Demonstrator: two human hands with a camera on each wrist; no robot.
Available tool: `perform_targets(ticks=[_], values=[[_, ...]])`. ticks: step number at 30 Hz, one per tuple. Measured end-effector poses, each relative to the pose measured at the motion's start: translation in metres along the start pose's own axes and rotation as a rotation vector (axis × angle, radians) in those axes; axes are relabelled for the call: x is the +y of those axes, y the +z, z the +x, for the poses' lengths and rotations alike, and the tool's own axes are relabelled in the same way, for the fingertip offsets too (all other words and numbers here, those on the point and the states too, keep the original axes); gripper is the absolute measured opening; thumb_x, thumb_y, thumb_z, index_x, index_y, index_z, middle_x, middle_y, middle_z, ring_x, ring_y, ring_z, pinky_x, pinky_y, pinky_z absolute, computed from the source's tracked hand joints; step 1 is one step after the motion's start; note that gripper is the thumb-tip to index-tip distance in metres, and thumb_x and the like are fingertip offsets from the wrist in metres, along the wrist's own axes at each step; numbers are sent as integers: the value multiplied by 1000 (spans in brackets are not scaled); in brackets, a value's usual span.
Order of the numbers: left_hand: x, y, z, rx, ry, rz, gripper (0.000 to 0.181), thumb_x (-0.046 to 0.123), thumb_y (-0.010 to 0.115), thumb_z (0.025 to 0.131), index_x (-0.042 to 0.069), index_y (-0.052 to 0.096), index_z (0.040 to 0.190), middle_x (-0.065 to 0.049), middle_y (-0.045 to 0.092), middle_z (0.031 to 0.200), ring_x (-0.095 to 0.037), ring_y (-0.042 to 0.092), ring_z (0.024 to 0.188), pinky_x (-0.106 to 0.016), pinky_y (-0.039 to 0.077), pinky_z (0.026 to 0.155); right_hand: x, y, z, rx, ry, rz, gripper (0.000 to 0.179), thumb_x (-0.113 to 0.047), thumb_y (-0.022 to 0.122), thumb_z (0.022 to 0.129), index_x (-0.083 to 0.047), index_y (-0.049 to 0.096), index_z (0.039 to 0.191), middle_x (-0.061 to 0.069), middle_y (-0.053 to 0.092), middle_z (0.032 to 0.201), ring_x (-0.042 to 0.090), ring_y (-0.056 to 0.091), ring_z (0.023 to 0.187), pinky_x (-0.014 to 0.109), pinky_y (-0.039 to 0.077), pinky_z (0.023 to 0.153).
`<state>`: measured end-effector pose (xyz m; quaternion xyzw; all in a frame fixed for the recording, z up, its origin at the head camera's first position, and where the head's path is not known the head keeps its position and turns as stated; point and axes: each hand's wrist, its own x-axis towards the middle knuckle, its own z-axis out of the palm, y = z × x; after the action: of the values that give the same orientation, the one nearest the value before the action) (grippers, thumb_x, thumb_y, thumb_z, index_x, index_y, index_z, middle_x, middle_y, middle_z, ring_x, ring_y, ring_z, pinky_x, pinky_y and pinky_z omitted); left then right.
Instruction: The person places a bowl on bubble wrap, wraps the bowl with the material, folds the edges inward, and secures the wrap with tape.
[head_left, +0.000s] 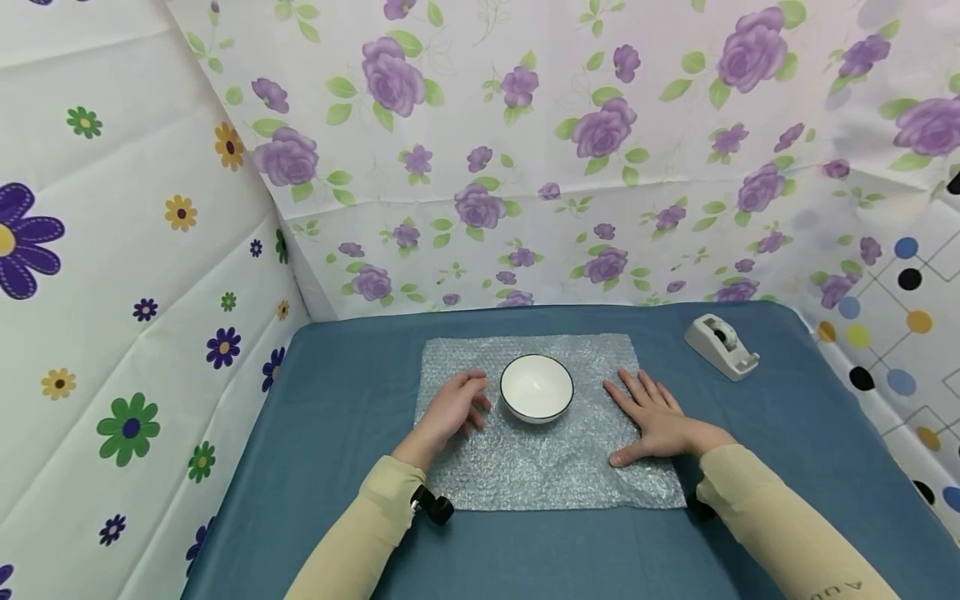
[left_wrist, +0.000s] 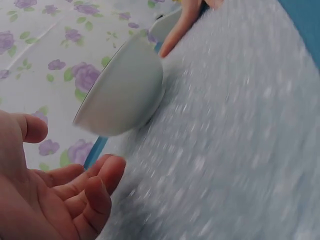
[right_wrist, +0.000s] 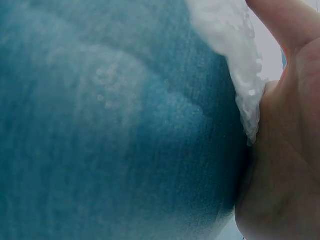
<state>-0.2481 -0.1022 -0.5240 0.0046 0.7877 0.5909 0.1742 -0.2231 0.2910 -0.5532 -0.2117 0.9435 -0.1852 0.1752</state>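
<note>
Two bare hands rest well apart on either side of a bowl, neither gripping anything. The left hand [head_left: 456, 408] is over the left part of a sheet of bubble wrap [head_left: 555, 479], its fingers loosely bent and turned toward the bowl. In the left wrist view a gap separates those fingers from the bowl, so the hand is near but not touching. The right hand [head_left: 654, 421] lies palm down on the sheet's right edge, fingers spread; that flat, wide spread probably helps press the wrap down so it does not lift or slide.

The bowl [head_left: 536, 387], white with a thin dark rim, is upright on its base on the bubble wrap, slightly beyond the middle toward the far side. Standing on its base seems to make it steady without a hand on it, and wrap shows on every side of it, which gives the bowl a padded border all round. The sheet is laid out flat, a little crinkled, on a surface [head_left: 337, 433] covered in blue cloth.

An off-white tape dispenser [head_left: 720, 346] sits off the sheet at the far right, beyond the right hand; set there, it appears to be out of the way yet within reach. Behind the surface hangs a white cloth [head_left: 480, 250] printed with purple roses.
</note>
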Motion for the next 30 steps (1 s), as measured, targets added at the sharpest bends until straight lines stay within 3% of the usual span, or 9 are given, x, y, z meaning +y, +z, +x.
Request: perform_targets(ticks=[5, 8, 12, 15, 18, 22, 30], values=[[1, -13, 4, 82, 110, 139, 50, 34, 55, 109, 6, 57, 151, -12, 71, 112, -29, 70, 88, -37, 53, 68, 1, 0, 0, -2, -4, 0, 132, -74, 81, 79, -11, 14, 173, 23, -8, 177, 53, -14, 159, 73, -5, 123], [-1, -19, 5, 74, 198, 266, 51, 30, 61, 108, 5, 56, 152, -13, 68, 126, -33, 68, 111, -47, 56, 88, 1, 1, 0, 1, -8, 5, 132, -74, 82, 79, -11, 14, 173, 23, -8, 177, 54, -14, 159, 73, -5, 122], [-9, -27, 9, -12, 337, 517, 63, 30, 70, 103, 4, 51, 157, -19, 54, 154, -39, 50, 145, -57, 42, 116, 1, 1, 0, 7, -9, 9, 132, -74, 82, 79, -11, 15, 173, 23, -8, 177, 54, -14, 159, 73, -5, 122], [-16, -33, 12, -108, 397, 730, 83, 42, 76, 99, 6, 41, 164, -18, 36, 169, -39, 27, 160, -60, 27, 126, 1, 1, 0, 9, -7, 9, 132, -74, 82, 79, -11, 15, 173, 23, -8, 177, 54, -14, 159, 73, -5, 122], [-20, -37, 12, -205, 393, 851, 104, 57, 79, 93, 10, 29, 170, -16, 18, 177, -38, 5, 164, -62, 13, 129, 1, 1, 0, 8, -4, 10, 132, -74, 82, 79, -11, 14, 173, 23, -8, 177, 54, -14, 159, 73, -5, 122], [-24, -38, 11, -276, 359, 910, 125, 67, 84, 84, 14, 15, 174, -14, 1, 179, -37, -8, 164, -63, 2, 129, 0, 1, -1, 2, -3, 11, 132, -74, 82, 79, -11, 14, 173, 23, -8, 177, 53, -14, 159, 73, -6, 122], [-17, -33, 11, -290, 303, 1055, 135, 77, 84, 76, 8, 17, 172, -18, -2, 178, -41, -7, 163, -64, 3, 129, 1, 1, -3, 22, -9, 23, 131, -72, 83, 80, -11, 15, 173, 23, -8, 177, 53, -14, 159, 73, -5, 122]])
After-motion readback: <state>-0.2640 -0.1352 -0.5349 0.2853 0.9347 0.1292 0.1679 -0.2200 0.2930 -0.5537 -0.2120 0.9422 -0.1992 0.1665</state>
